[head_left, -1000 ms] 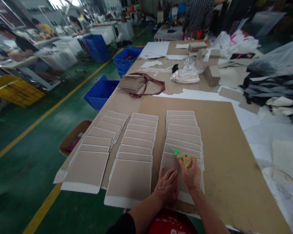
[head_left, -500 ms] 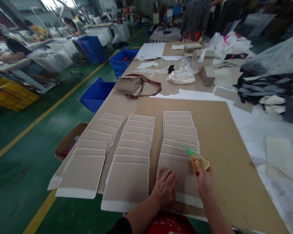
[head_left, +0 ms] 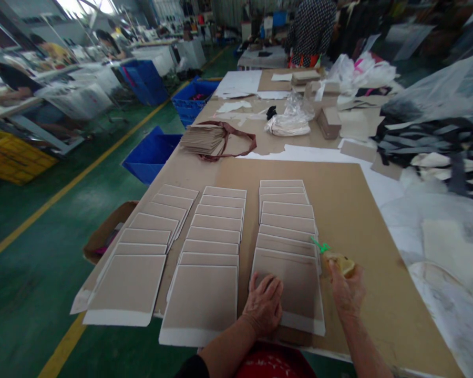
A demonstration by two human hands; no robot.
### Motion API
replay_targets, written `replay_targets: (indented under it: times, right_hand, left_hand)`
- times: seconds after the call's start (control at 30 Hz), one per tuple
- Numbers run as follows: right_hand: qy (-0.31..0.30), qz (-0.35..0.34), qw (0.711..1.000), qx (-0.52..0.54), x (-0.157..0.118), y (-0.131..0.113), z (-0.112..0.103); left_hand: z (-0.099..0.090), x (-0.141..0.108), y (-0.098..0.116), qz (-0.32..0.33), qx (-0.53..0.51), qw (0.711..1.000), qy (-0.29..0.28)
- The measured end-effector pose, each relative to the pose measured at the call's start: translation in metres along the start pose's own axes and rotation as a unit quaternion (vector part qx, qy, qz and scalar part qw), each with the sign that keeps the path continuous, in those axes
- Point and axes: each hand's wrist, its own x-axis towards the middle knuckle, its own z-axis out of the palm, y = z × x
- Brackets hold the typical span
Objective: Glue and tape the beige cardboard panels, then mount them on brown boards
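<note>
My left hand lies on the nearest panel of the right-hand row, fingers stretched out and pressing it down. In my right hand is a yellowish squeeze bottle, apparently for glue, with a thin green nozzle. The nozzle tip is over the right edge of that row. Beige panels with pale edges overlap like shingles in three rows: the left row, the middle row and the one under my left hand. A thin dark line crosses the nearest right-hand panel close to its top edge.
A stack of brown pieces with a strap sits farther up the table. Beyond lie a clear plastic bag and dark fabric strips. Blue bins and a cardboard box stand along the left side. Other people work in the background.
My right hand has moved right with the squeeze bottle, from over the nearest right-hand panel to its edge. My left hand stays on the panel. The view has shifted slightly.
</note>
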Motion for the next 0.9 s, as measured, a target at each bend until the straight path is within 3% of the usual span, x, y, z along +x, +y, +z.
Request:
replay_targets:
  times: [0.3, 0.57, 0.9]
  right_hand:
    - [-0.005, -0.002, 0.998, -0.07, -0.006, -0.017, 0.005]
    - [-0.051, -0.021, 0.998, -0.043, -0.025, -0.038, 0.03]
    - [-0.093, -0.058, 0.994, -0.008, -0.045, -0.065, 0.064]
  left_hand:
    - [0.0, 0.0, 0.0, 0.001, 0.007, 1.0, 0.004]
    - [0.002, -0.003, -0.003, 0.003, -0.024, 1.0, -0.001]
    - [0.002, -0.002, -0.003, 0.007, 0.009, 1.0, -0.008]
